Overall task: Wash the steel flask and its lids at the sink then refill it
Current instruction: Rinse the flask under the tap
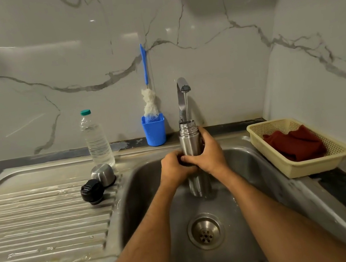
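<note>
The steel flask (190,141) stands upright over the sink basin (146,202), its open mouth under the tap (182,89), from which a thin stream of water runs into it. My left hand (174,168) grips the flask's middle from the left. My right hand (208,152) wraps round it from the right. On the wet draining board (41,217) lie the steel cup lid (103,174) and, in front of it, the black stopper lid (92,191).
A clear water bottle (96,140) with a green cap stands behind the lids. A blue cup (154,131) holds a bottle brush (149,98) by the wall. A cream basket (303,165) with a red cloth (294,145) sits right of the sink. The drain (205,231) lies below my arms.
</note>
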